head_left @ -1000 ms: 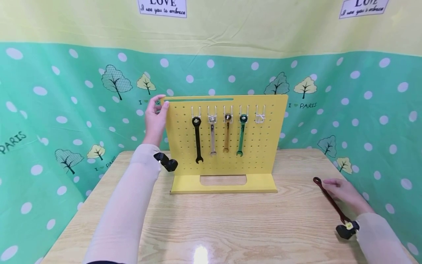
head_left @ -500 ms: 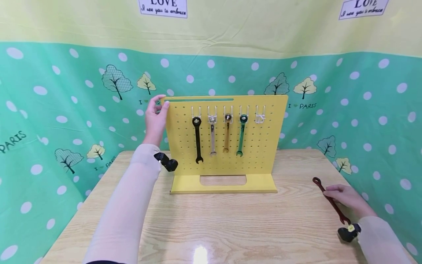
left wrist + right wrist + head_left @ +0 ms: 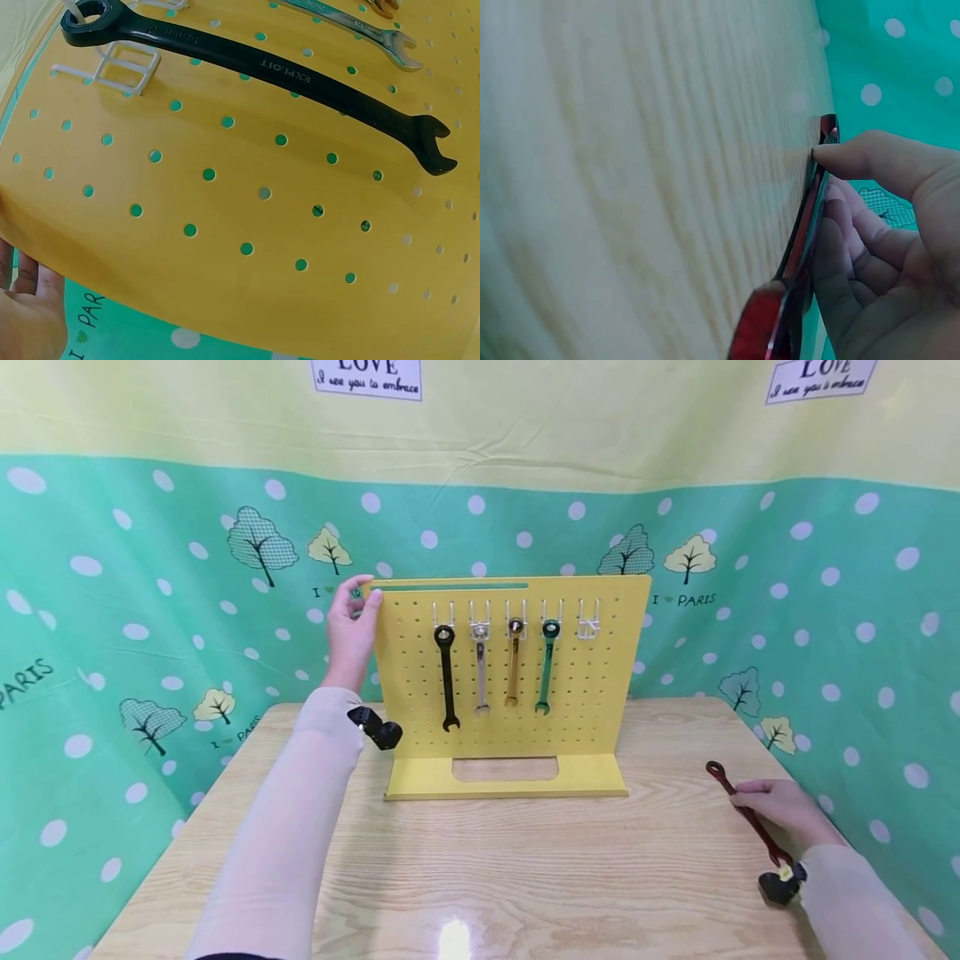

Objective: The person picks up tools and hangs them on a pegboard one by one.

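My left hand point(image 3: 352, 631) grips the upper left corner of a yellow pegboard point(image 3: 420, 693), thumb in front; its fingers show at the board's edge in the left wrist view. At the table's right side, my right hand point(image 3: 783, 810) pinches a dark red combination wrench point(image 3: 759, 828) between thumb and fingers. This wrench lies low along the tabletop, its ring end pointing away from me. On white hooks hang a black wrench point(image 3: 447, 681), a silver wrench point(image 3: 482, 677), a gold wrench point(image 3: 513, 668) and a green wrench point(image 3: 546, 675). The rightmost white hook point(image 3: 588, 628) bears no wrench.
The pegboard's flat base point(image 3: 423, 777) stands on a light wooden table point(image 3: 525, 877). Behind and along both sides hangs a green and yellow curtain point(image 3: 480, 527) with dots and trees.
My right hand has shifted a little along the red wrench, away from its ring end. The head view has moved slightly. My left hand stays on the board's corner.
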### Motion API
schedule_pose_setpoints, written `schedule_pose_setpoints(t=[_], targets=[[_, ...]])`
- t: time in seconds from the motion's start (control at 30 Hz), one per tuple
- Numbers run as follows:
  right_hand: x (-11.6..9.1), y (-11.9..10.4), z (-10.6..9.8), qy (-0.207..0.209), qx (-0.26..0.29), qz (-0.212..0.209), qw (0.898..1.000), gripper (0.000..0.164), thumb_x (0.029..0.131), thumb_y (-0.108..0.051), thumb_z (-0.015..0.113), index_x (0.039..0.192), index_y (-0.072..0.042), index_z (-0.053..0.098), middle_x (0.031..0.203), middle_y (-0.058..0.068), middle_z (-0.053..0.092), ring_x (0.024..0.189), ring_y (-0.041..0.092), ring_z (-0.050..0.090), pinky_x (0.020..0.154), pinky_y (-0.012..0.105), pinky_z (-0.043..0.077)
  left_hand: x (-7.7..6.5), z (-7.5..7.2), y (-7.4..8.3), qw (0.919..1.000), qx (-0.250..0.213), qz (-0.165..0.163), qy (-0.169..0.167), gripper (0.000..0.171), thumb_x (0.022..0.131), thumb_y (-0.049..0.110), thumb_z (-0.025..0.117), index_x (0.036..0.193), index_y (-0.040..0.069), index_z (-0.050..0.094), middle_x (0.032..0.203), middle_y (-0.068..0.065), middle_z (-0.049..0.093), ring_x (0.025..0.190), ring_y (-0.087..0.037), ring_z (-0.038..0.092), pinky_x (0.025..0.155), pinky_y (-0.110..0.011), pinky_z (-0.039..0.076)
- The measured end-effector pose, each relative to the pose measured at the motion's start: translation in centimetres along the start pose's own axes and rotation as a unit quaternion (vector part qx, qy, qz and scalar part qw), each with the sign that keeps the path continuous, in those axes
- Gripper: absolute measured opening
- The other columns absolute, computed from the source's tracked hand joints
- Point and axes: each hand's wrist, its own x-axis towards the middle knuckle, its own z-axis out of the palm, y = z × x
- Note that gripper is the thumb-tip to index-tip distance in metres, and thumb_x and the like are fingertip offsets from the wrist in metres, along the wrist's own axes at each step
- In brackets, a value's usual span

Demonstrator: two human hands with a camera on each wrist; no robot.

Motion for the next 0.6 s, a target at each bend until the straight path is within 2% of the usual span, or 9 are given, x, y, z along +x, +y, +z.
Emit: schedule_pose_setpoints(t=[0.23,0.4,0.6], targets=[[0.27,0.41,0.08,0.005,0.032,0.016,0.999,0.062,0.087,-0.029,0.077,0.124,0.017,0.056,0.11,0.025,0.064,0.092,0.028,0.061,0.066,0.027,0.051,0.04,0.03,-0.08,1.0,-0.001,0.004,0.0,0.035,0.1,0.04,0.059,0.134,0.031,0.057,0.112,-0.004,0.055,0.098,-0.02,0.059,0.088,-0.036,0.05],[0.32,0.53,0.03,0.015,0.021,0.015,1.0,0.067,0.088,-0.033,0.076,0.127,0.016,0.054,0.112,0.028,0.062,0.095,0.032,0.059,0.068,0.03,0.05,0.23,0.01,-0.13,1.0,-0.001,0.0,0.0,0.034,0.1,0.04,0.059,0.133,0.033,0.058,0.113,-0.004,0.055,0.099,-0.02,0.059,0.089,-0.037,0.051],[-0.01,0.46,0.04,0.014,0.025,0.015,0.999,0.064,0.09,-0.034,0.074,0.126,0.016,0.056,0.11,0.025,0.063,0.092,0.03,0.056,0.067,0.032,0.047,0.28,0.0,-0.21,1.0,0.004,-0.001,0.002,0.033,0.1,0.04,0.06,0.132,0.033,0.058,0.111,-0.004,0.056,0.098,-0.02,0.059,0.089,-0.037,0.052]])
